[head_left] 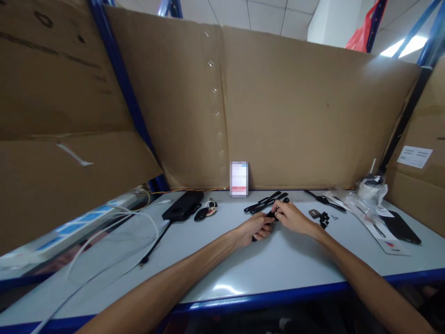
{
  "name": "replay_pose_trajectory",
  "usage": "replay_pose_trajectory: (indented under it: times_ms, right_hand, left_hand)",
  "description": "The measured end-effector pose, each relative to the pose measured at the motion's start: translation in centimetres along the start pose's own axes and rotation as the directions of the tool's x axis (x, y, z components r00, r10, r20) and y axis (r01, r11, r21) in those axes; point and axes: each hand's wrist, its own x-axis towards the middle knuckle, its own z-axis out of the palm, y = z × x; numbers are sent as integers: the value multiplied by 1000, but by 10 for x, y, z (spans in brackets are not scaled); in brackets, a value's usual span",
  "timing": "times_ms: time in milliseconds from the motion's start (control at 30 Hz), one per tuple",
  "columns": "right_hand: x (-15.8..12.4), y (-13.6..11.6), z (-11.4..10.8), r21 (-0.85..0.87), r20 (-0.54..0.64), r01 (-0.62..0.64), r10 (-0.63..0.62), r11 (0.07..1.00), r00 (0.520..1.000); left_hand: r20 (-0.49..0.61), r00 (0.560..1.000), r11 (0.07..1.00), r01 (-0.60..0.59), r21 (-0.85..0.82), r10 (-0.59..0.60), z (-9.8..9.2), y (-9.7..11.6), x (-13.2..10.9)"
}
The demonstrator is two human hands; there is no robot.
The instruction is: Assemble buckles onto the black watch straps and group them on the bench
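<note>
Black thing sits in the left hand, fingers curled; the right hand's fingers pinch it. White label: too tiny to read.

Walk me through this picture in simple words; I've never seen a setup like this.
There is no machine: these are a person's bare hands, seen by a camera worn on their head, looking forward and down. The left hand grips a dark object, and the right hand has its fingers at the upper end; the hands hide too much to say what it is. On the pale table, long black pieces lie just beyond. To the left are a key fob and a black device; to the right, small black parts. A lit screen, blurred out, stands before the cardboard.
</note>
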Motion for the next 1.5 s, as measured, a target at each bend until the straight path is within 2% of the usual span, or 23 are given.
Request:
replay_pose_trajectory:
  times_ms: [167, 367, 467, 767, 1067, 1167, 1500]
  right_hand:
    - [2, 4, -7, 157, 52, -68, 60, 985, 997]
    - [1, 10, -17, 86, 19, -45, 43, 995, 999]
    - [0, 12, -20, 111, 42, -24, 20, 993, 999]
    - [1, 15, -17, 97, 30, -29, 26, 995, 999]
    - [1, 4, 0, -153, -111, -103, 86, 983, 990]
    - [0, 3, 0, -177, -128, -125, 103, 976, 986]
    - [0, 4, -17, 18, -115, -66, 68, 998, 991]
  left_hand:
    - [18, 1000, 1000, 16, -3, -16, 1, 3, -3]
    - [13, 1000, 999, 28, -26, -28, -1, 2, -2]
    - [25, 999, 1000, 22, -20, -22, -2, 1, -2]
    - [15, 1000, 1000, 27, 9, -27, 1, 3, -3]
    - [24, 999, 999, 22, 42, -23, 1, 1, -5]
    - [32, 999, 999, 19, 36, -20, -2, -1, -2]
    - [40, 999, 999, 27, 23, -28, 0, 2, -4]
